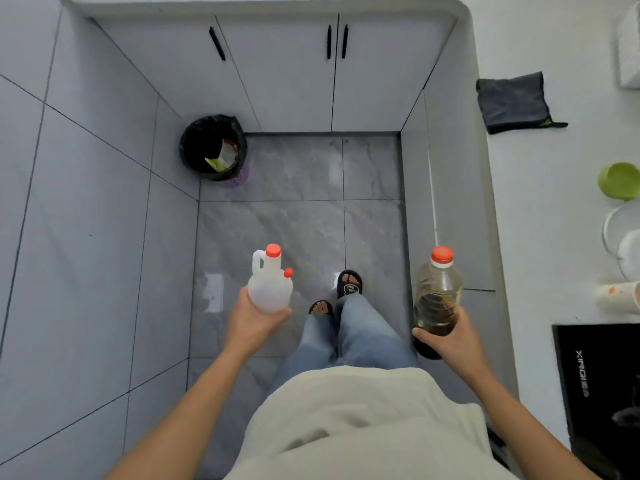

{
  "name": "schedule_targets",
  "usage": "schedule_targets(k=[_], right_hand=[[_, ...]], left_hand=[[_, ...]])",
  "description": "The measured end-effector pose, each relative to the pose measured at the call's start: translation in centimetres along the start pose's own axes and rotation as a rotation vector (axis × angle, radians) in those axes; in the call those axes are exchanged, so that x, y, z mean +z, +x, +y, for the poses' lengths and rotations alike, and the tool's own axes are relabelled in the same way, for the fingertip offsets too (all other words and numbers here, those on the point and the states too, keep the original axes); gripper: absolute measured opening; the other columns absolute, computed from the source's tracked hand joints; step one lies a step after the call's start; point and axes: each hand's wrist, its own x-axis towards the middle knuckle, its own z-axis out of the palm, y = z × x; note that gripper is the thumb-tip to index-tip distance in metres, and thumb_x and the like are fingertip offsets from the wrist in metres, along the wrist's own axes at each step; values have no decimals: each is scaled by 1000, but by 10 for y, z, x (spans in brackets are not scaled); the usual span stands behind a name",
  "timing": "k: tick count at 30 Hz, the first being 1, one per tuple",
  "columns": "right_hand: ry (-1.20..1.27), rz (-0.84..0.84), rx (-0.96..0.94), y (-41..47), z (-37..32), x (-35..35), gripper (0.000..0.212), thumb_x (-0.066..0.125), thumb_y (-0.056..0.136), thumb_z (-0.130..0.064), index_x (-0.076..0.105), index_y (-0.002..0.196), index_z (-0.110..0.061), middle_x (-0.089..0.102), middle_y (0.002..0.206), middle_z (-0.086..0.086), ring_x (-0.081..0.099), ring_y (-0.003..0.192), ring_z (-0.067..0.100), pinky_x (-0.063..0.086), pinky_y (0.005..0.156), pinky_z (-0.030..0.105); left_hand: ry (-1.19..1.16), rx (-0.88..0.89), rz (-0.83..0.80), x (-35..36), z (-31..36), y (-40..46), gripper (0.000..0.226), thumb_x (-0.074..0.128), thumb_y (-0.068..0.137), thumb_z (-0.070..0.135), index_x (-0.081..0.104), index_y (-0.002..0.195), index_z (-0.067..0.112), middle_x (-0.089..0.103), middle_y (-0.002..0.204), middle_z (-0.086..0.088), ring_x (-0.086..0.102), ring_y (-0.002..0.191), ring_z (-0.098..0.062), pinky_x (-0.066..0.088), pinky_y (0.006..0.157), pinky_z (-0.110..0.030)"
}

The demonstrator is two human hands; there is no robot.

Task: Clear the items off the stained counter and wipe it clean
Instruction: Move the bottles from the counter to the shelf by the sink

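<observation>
My left hand (pixel 252 318) grips the base of a white plastic jug (pixel 270 285) with a red cap, held upright over the floor. My right hand (pixel 450 336) grips a clear bottle (pixel 438 296) with a red cap and dark liquid in its lower part, also upright. The white counter (pixel 540 202) runs along the right side. On it lie a dark grey cloth (pixel 512 102), a green bowl (pixel 620 180), clear and white dishes (pixel 623 237) and a stained paper cup (pixel 616 296) on its side.
A bin (pixel 213 147) lined with a black bag stands on the grey floor by the cabinet doors (pixel 332 74) and holds some packaging. A black cooktop (pixel 599 393) sits on the counter near me. My feet in black sandals (pixel 349 284) are below.
</observation>
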Motion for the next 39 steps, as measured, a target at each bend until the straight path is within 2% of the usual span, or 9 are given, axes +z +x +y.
schedule_targets(k=[2,10,14,20,24,26,29,34,39], right_hand=[[14,16,34,15,-4,-5,65,90,50,-54,51,102,-49,70,100,-21,67,91,0,52,71,26],[10,20,73,112,-67,-32,65,93,53,-50,48,101,-53,67,96,-26,65,88,-5,47,64,19],[-26,-14,9,170,-128,-42,65,90,54,-54,47,102,-56,66,96,-28,64,87,-5,48,64,19],[-36,-47,-121,255,-232,-44,68,89,53,-57,49,107,-50,69,102,-23,66,92,-1,54,74,28],[-50,-37,-191,299,-300,-37,70,88,53,-60,50,111,-47,67,101,-25,63,94,-7,49,72,21],[-56,-31,-212,318,-330,-33,70,89,56,-58,51,112,-45,67,102,-26,61,95,-10,48,74,20],[-60,-20,-226,340,-367,-26,67,91,60,-53,50,112,-45,65,100,-28,60,93,-12,46,73,15],[-63,-4,-183,359,-401,-18,65,93,64,-44,50,113,-41,63,98,-29,57,89,-14,43,71,11],[-19,34,-104,366,-403,-20,67,95,62,-41,50,112,-40,62,97,-28,58,88,-11,45,69,18]], left_hand=[[-5,27,-5,0,30,25,66,87,53,46,59,112,54,72,96,30,71,86,3,54,62,-24],[43,47,-24,-3,125,117,77,94,59,41,60,127,31,74,111,9,72,102,-17,57,72,-30],[41,18,36,-10,152,139,66,91,57,39,60,116,41,73,100,18,72,93,-9,52,63,-23],[1,-86,83,-28,163,165,67,92,57,31,64,118,31,76,97,8,73,85,-10,49,50,-11],[-10,-142,89,-43,167,190,56,89,55,27,68,107,25,76,83,7,70,68,-6,48,45,-13],[-16,-168,85,-51,172,206,58,91,58,23,67,111,24,76,87,4,72,74,-8,50,50,-17],[-14,-169,69,-65,190,236,55,89,56,27,67,105,25,77,83,0,73,76,-19,53,54,-25],[30,-128,22,-86,240,287,59,85,55,34,66,110,29,77,85,4,71,70,-11,53,55,-24],[67,-39,-16,-92,312,335,66,87,52,42,54,108,50,72,92,17,70,79,-1,48,50,-15]])
